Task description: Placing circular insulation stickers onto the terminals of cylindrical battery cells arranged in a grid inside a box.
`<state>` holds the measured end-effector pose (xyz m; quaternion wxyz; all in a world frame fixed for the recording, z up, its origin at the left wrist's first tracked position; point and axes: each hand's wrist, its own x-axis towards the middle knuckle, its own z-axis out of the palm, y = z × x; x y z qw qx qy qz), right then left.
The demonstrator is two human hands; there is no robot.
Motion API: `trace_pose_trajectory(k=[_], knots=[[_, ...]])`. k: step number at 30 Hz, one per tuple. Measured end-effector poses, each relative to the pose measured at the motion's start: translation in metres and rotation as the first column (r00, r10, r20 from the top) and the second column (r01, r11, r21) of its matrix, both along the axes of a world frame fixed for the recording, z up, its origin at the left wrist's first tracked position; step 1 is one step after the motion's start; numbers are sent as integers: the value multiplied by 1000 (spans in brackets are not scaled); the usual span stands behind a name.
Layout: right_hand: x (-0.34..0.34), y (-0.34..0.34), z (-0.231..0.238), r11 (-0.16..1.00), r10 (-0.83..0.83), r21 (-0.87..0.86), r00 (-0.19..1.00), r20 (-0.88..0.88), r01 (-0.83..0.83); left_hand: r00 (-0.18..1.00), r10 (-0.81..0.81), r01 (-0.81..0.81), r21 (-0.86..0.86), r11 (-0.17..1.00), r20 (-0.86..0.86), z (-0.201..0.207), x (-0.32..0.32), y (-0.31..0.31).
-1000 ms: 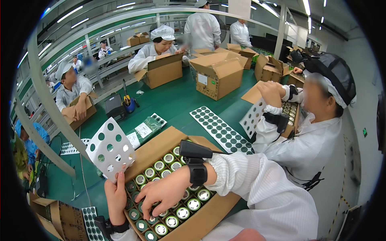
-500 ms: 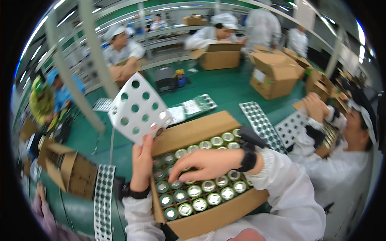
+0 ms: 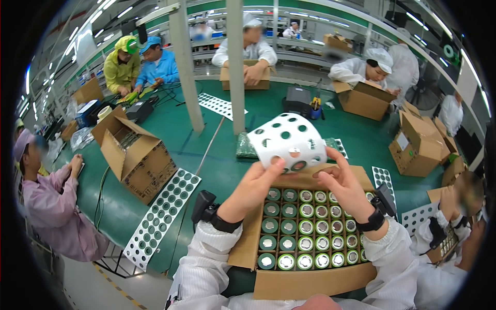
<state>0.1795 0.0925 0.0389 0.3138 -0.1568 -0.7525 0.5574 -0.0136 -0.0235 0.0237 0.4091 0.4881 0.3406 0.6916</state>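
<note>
The green table [image 3: 222, 170] spreads beneath everything, and on its near right side sits an open carton [image 3: 315, 285]. Another carton [image 3: 147, 168] stands open to the left, with a flat strip of dark rings [image 3: 164, 217] just nearer. Above the near carton's far edge hangs a curled white perforated sheet [image 3: 283, 145]. The left hand [image 3: 253, 188] pinches its near left edge, thumb on top; the right hand [image 3: 350, 191] has thumb and forefinger spread at the right edge, grip unclear. Smallest, upright cells [image 3: 305, 244] stand in rows inside the near carton.
</note>
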Motion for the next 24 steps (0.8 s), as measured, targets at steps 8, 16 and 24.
trace_pose_trajectory(k=[8,16,24], knots=[[1,3,-1,999,-37,17,997,69,36,973,-17,6,-51,999,-231,2,1,-6],[6,5,6,986,-147,-99,976,-162,133,890,72,-155,-150,976,-451,12,-2,-2],[8,15,7,963,-235,-179,951,-201,200,892,170,-233,-103,967,-419,3,-7,7]])
